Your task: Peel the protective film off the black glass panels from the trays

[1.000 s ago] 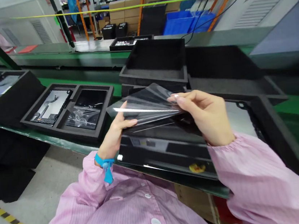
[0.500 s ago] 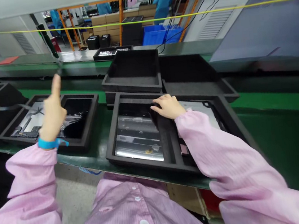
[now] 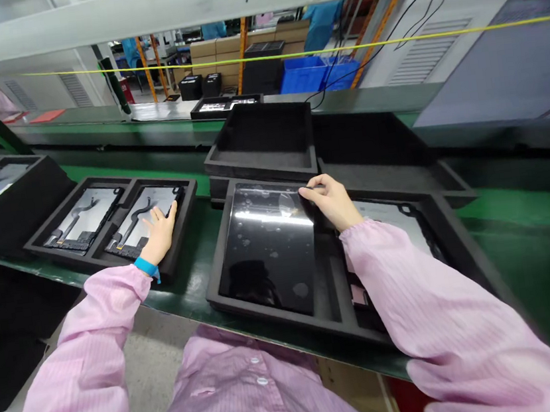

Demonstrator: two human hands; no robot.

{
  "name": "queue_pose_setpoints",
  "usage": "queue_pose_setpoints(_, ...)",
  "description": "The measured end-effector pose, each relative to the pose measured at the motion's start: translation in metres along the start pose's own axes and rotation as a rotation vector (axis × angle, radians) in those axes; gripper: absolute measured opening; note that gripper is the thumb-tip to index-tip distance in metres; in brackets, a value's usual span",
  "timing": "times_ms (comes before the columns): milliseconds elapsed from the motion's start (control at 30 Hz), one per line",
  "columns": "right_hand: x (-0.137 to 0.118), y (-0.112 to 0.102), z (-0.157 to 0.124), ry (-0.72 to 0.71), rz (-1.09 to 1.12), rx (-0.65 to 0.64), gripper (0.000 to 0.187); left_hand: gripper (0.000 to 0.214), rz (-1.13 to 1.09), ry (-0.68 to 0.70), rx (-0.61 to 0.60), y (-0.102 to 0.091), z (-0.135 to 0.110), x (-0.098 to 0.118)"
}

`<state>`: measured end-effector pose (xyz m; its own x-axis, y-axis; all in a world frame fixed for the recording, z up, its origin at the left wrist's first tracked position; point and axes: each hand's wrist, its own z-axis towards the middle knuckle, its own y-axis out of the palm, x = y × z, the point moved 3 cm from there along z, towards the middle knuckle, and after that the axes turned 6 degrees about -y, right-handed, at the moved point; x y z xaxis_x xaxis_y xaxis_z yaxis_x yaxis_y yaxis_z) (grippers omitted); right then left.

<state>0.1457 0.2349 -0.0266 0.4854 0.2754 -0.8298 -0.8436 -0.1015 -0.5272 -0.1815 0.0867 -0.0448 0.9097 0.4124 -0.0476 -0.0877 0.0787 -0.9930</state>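
Note:
My right hand (image 3: 332, 202) pinches the upper right corner of a glossy black screen panel (image 3: 265, 254). That panel's right edge is raised from the left compartment of a black foam tray (image 3: 345, 307). In the tray's right compartment, partly covered by my sleeve, lies a silver tablet housing (image 3: 394, 218). To the left, my left hand (image 3: 161, 233) has its fingers spread over another tablet housing (image 3: 139, 222) in a second foam tray (image 3: 184, 224). Whether the fingertips touch it I cannot tell. Beside it in that tray lies a similar housing (image 3: 83, 219) with a dark cable.
Behind the near tray stand a stacked foam tray (image 3: 259, 161) and a larger one (image 3: 374, 160). A raised tray (image 3: 7, 192) with housings is at far left. The green bench (image 3: 192, 269) runs across, and a yellow cord (image 3: 261, 56) hangs above.
My left hand has moved right and down, its fingers spreading. The left tray's right compartment now shows a housing where glossy black showed. My right hand has raised the screen panel's right edge.

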Motion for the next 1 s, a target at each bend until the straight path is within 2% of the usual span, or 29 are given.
queue_pose_setpoints(67,-0.002,-0.001,-0.001,0.08,0.129,-0.01,0.014,0.061,0.01,0.018,-0.008,-0.006,0.006,0.001)
queue_pose_setpoints(133,-0.003,0.001,-0.003,0.159,0.229,-0.024,0.013,0.052,0.012,0.047,0.021,-0.018,0.016,0.015)
queue_pose_setpoints(200,-0.003,0.003,-0.006,0.23,0.298,-0.038,0.012,0.047,0.009,0.105,0.083,-0.034,0.032,0.045)
queue_pose_setpoints(267,-0.001,0.005,-0.009,0.281,0.344,-0.05,0.011,0.048,-0.005,0.207,0.129,-0.045,0.052,0.086)
queue_pose_setpoints(367,0.002,0.005,-0.014,0.307,0.396,-0.062,0.015,0.051,-0.014,0.371,0.115,-0.047,0.087,0.139)
queue_pose_setpoints(433,0.004,0.004,-0.016,0.309,0.421,-0.058,0.019,0.045,-0.013,0.419,0.091,-0.043,0.109,0.154)
queue_pose_setpoints(533,0.008,0.005,-0.017,0.325,0.446,-0.037,0.016,0.036,-0.013,0.461,0.074,-0.039,0.13,0.151)
queue_pose_setpoints(633,0.009,0.007,-0.018,0.353,0.462,-0.003,0.01,0.033,-0.008,0.484,0.102,-0.047,0.127,0.139)
queue_pose_setpoints(800,0.007,0.007,-0.022,0.367,0.501,0.05,0.016,0.033,0.018,0.411,0.204,-0.072,0.086,0.117)
queue_pose_setpoints(1000,0.003,0.008,-0.026,0.374,0.573,0.085,0.019,0.03,0.061,0.161,0.223,-0.079,0.025,0.054)
